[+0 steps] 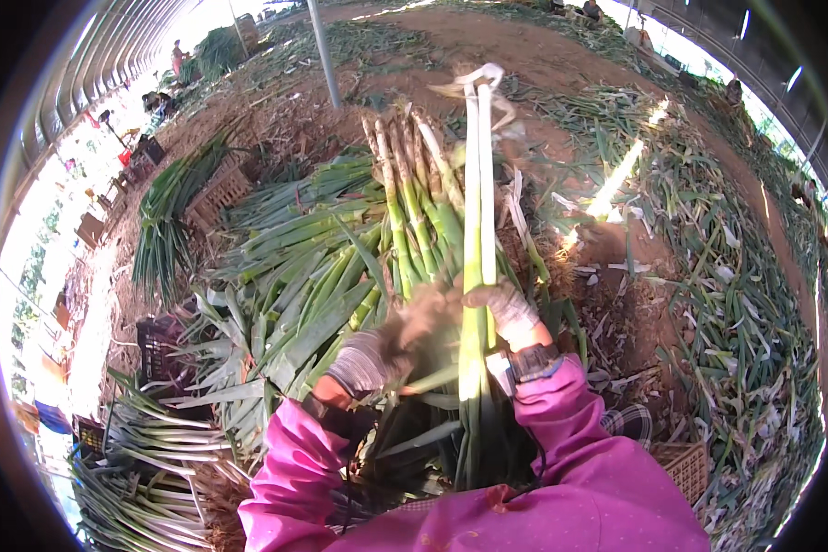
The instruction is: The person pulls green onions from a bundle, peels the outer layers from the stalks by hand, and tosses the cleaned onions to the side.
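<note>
Farthest left of the hands and closer to the body, long onions with thin white stalks lie in a heap, their pale roots toward the left forearm. Beyond them, out to the left, sits a dark plastic crate. Farther ahead on that side, a bundle of green leaves leans beside a brown crate. Between these and the left hand spreads a thick pile of leafy onions, their broad green blades running right up near the glove.

The left hand, in a pale grey glove, is at the near side of the pile, well to the left of the right hand's wrist; its fingers are blurred, so I cannot tell whether they are spread or pinching something. Straight ahead of the gap between the hands, several unpeeled stalks point away, brown and rough at their far ends.

The right hand, gloved too, is closed around two clean onion stalks. They stretch away ahead of it, white at the far end with a blurred pale tuft, and turn green near the fingers; green leaf hangs toward the body. A dark band circles that wrist. Right of the right forearm is another brown crate, and farther right scattered leaves cover the ground.
</note>
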Action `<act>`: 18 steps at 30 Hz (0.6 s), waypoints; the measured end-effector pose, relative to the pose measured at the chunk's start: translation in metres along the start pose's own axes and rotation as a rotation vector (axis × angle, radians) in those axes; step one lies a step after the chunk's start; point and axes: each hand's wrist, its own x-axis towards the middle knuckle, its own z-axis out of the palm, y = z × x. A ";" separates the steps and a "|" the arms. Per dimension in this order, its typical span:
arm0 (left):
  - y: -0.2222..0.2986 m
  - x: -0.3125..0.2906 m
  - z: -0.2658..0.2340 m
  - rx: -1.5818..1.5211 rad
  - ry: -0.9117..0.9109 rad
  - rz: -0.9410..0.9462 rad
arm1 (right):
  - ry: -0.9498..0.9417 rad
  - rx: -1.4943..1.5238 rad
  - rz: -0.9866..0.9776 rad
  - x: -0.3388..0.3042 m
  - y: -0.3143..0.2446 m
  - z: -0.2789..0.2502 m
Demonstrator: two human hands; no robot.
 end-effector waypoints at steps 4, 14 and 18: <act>-0.020 0.016 0.001 -0.053 0.239 -0.060 | 0.144 -0.183 -0.040 0.066 0.028 -0.020; -0.017 0.013 -0.025 0.139 -0.022 -0.137 | 0.517 -1.034 0.067 0.116 0.054 -0.002; -0.026 0.025 -0.023 0.204 0.030 -0.142 | 0.528 -1.062 0.046 0.126 0.062 -0.013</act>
